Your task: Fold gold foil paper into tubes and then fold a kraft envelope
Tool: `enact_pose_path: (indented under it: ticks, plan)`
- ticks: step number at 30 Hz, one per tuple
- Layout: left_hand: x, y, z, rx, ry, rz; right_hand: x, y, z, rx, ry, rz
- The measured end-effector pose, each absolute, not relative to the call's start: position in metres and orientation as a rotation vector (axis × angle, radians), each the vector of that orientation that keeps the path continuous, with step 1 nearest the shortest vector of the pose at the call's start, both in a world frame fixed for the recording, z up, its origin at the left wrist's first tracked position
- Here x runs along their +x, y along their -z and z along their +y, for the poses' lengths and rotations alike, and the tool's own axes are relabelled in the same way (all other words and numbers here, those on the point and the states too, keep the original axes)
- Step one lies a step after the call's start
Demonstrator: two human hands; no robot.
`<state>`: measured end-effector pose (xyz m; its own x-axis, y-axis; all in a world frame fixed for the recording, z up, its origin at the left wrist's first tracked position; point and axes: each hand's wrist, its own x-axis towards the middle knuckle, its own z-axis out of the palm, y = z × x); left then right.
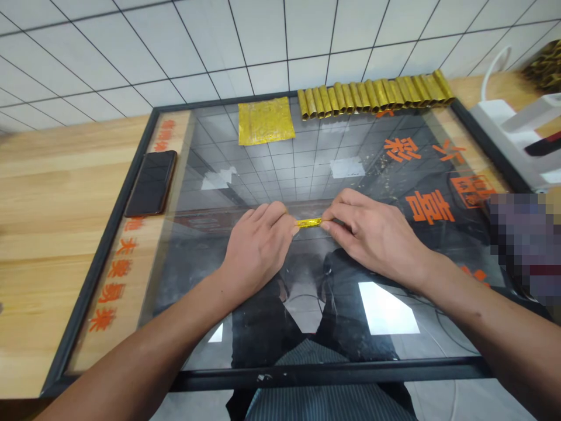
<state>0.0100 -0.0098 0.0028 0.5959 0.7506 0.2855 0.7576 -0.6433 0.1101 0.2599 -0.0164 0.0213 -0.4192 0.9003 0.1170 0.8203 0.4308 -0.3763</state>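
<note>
On glass board (326, 374), orange 喜 (429, 207) beside right hand (374, 237) pinching gold roll (309, 223).

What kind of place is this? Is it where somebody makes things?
It looks like a small workshop table for making things from paper, though I can't be sure. A row of gold rolls lines the far edge, a gold paper sheet lies beside it, and the left hand and right hand hold a small gold roll.
</note>
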Motion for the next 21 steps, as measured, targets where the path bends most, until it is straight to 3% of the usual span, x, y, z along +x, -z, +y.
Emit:
enact_pose_path:
  ticks: [10,21]
  plan:
    - [0.017,-0.011,-0.004,-2.847,0.724,-2.021,0.251,-0.024,-0.009,-1.695,-0.544,-2.205]
    - [0.017,-0.003,0.001,-2.776,0.707,-1.929,0.246,-0.022,-0.006,-1.749,-0.503,-2.181]
